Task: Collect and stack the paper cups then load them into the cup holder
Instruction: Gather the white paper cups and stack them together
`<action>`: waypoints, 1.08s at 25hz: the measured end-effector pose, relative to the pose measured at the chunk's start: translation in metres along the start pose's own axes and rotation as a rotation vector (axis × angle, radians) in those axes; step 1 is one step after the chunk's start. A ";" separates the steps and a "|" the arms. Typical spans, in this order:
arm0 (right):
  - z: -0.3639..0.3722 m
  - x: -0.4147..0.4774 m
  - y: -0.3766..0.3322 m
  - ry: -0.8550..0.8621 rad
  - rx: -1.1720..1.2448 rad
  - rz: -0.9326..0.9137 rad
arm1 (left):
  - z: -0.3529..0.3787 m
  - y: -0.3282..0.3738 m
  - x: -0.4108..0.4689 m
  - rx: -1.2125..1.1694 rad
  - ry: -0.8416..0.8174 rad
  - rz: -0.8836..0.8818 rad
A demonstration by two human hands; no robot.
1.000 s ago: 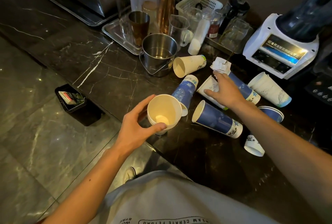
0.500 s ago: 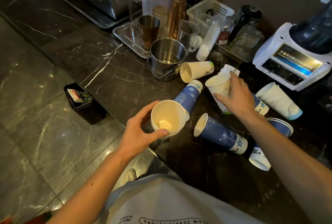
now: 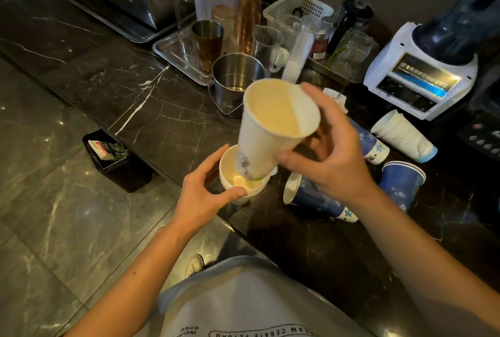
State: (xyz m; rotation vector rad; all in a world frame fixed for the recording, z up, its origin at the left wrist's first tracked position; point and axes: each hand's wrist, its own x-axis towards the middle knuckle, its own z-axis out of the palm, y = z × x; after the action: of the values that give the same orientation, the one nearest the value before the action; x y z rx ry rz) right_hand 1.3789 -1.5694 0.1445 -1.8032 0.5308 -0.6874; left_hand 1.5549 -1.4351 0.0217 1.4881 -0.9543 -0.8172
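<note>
Cups lie scattered over the dark marble counter (image 3: 151, 109), and two of them are in hand at its near edge. The left hand (image 3: 200, 196) wraps thumb and fingers around a short stack of white cups (image 3: 230, 174), mouth up, just past the counter's near edge. The right hand (image 3: 330, 158) grips a single white cup (image 3: 270, 131) by its side wall, tilted with its mouth toward the camera; the cup's base sits inside the mouth of the stack.

Toward the counter's right end, loose cups lie on their sides: a blue cup (image 3: 316, 198) just beside the right wrist, another blue cup (image 3: 370, 141) partly hidden behind the right hand, a white cup (image 3: 403, 136) near the blender (image 3: 422, 71), and a nested pair of blue cups (image 3: 403, 182) below it.

Nearer the back edge, a steel pail (image 3: 235, 79) stands in front of a metal tray (image 3: 173, 52) of tumblers.
</note>
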 end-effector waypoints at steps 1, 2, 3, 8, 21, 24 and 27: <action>0.006 -0.001 0.006 -0.041 0.001 0.030 | -0.001 0.001 0.000 -0.002 -0.004 0.001; 0.010 -0.002 0.012 -0.066 -0.010 0.067 | -0.003 0.001 -0.001 0.000 -0.010 0.001; 0.012 -0.004 0.019 -0.086 -0.035 0.104 | -0.002 0.002 -0.001 0.004 -0.023 0.005; 0.019 -0.008 0.047 -0.229 -0.214 0.248 | -0.002 0.001 -0.006 -0.026 -0.024 0.000; -0.014 0.021 0.067 -0.382 -0.275 0.328 | 0.004 0.011 -0.006 0.047 0.047 0.028; -0.026 0.068 0.086 -0.229 -0.361 0.281 | 0.004 0.012 -0.006 0.066 0.052 0.015; -0.029 0.120 0.111 -0.150 -0.587 0.256 | 0.006 0.013 -0.007 0.084 0.078 -0.007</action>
State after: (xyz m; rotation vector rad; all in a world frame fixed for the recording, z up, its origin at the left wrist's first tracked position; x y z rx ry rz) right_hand 1.4439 -1.7028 0.0705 -2.2506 0.9093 -0.2220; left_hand 1.5448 -1.4316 0.0334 1.5852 -0.9359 -0.7262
